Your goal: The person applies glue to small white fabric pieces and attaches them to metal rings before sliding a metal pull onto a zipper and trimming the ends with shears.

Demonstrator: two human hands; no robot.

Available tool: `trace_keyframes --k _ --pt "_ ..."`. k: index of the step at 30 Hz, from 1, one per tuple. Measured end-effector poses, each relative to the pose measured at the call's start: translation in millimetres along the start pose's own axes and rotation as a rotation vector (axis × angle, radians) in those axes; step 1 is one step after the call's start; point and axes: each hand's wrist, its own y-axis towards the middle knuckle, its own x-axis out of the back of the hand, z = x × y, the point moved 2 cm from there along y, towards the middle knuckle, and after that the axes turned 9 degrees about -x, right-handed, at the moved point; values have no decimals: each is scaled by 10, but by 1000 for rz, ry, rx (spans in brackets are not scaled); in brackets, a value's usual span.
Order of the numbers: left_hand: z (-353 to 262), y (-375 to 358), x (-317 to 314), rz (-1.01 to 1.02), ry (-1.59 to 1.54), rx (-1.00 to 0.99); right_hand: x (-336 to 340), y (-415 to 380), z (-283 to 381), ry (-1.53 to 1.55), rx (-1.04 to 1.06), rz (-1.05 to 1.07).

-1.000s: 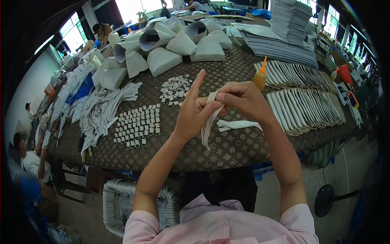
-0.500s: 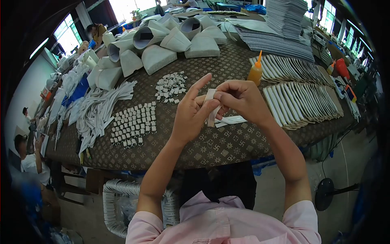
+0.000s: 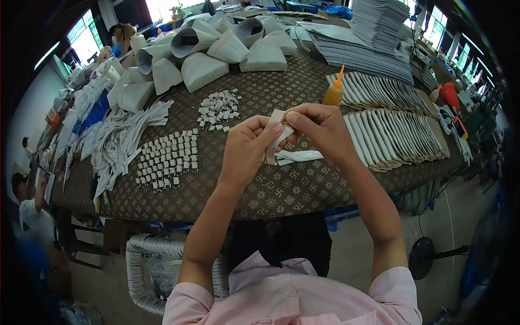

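Observation:
My left hand (image 3: 246, 146) pinches a pale fabric strip (image 3: 271, 149) between thumb and fingers, above the table's front middle. At the strip's upper part my right hand (image 3: 319, 127) grips its right edge with thumb and forefinger. The strip looks folded or doubled there, and its lower end hangs below my left thumb. Just beneath the hands lie a few white strips (image 3: 303, 156) on the patterned cloth. An orange-capped glue bottle (image 3: 333, 94) stands upright behind my right hand.
Small tabs with metal rings (image 3: 168, 158) lie in rows at left, with a loose heap of tabs (image 3: 218, 108) behind. Long white strips (image 3: 122, 138) lie further left. Pale cone-like pieces (image 3: 203, 70) stand at the back; layered strips (image 3: 392, 138) fill the right. A person (image 3: 32, 211) is at far left.
My left forefinger, raised before, is now bent down onto the strip. The strip's top has tilted and both hands are closer together. The whole view has shifted slightly.

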Motion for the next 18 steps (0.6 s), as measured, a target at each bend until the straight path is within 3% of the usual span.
trace_keyframes --k 1,5,7,14,17,18 --pt "-13 -3 -18 -22 -5 10 23 25 -12 120 -30 31" --pt "25 0 -14 -35 41 11 41 -2 -3 97 -31 24" --pt "34 -8 -32 -28 52 3 17 -20 -14 -47 54 -25" --pt "13 -35 -99 -70 191 -98 -55 -53 -28 -94 167 -112" --pt "15 -76 -158 -151 265 -169 -67 -57 -21 -260 285 -200" --pt "21 -83 -162 -149 265 -172 -78 -78 18 -440 393 -259"
